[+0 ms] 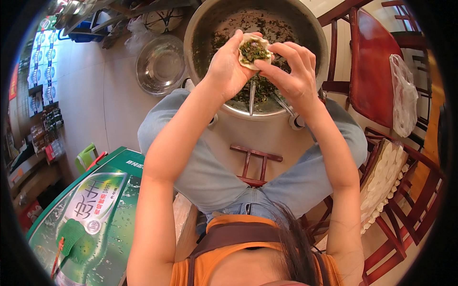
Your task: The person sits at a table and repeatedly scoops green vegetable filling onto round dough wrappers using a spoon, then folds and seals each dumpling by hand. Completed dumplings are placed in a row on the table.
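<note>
Above a large round metal basin (309, 84), my left hand (229, 68) cradles a small round dough wrapper (244, 61) with chopped green filling (253, 49) heaped on it. The thumb and fingers of my right hand (291, 71) pinch the wrapper's right and lower edge, which is still unfolded around the filling. More chopped green filling (259, 87) lies in the basin below. Two metal utensil handles, one of them (252, 98) nearly upright in view, lean on the basin's near rim.
A clear bowl (161, 66) stands on the floor left of the basin. Right are a red wooden chair (374, 68) with a plastic bag (404, 94) and a tray of pale dough pieces (381, 178). A green-topped table (118, 200) bears a green fly swatter (71, 234).
</note>
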Action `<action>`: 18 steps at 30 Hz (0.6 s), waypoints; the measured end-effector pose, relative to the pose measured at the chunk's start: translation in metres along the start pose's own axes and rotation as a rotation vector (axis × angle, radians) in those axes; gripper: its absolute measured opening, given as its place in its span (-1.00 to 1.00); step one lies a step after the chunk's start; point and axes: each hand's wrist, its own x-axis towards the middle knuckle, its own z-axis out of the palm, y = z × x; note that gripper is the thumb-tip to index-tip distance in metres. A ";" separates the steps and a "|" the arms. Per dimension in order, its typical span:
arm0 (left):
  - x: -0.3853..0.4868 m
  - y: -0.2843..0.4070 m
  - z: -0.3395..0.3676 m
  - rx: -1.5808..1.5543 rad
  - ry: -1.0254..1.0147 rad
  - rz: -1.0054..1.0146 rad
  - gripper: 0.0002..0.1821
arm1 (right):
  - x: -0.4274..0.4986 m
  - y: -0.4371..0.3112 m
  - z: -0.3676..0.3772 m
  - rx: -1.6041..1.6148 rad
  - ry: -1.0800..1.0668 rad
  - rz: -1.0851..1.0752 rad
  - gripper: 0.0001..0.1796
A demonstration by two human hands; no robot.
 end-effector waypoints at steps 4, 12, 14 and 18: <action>-0.005 -0.004 0.001 0.160 -0.073 -0.002 -0.71 | 0.006 0.010 -0.005 0.134 -0.020 0.078 -0.82; -0.012 -0.011 0.007 0.998 -0.236 0.201 -0.52 | 0.002 0.021 -0.009 0.386 0.035 0.264 -0.88; -0.006 -0.022 0.004 0.911 -0.225 0.340 -0.51 | 0.000 0.021 -0.010 0.441 0.040 0.324 -0.86; -0.004 -0.027 0.002 0.909 -0.189 0.430 -0.48 | -0.001 0.017 -0.014 0.602 0.063 0.484 -0.77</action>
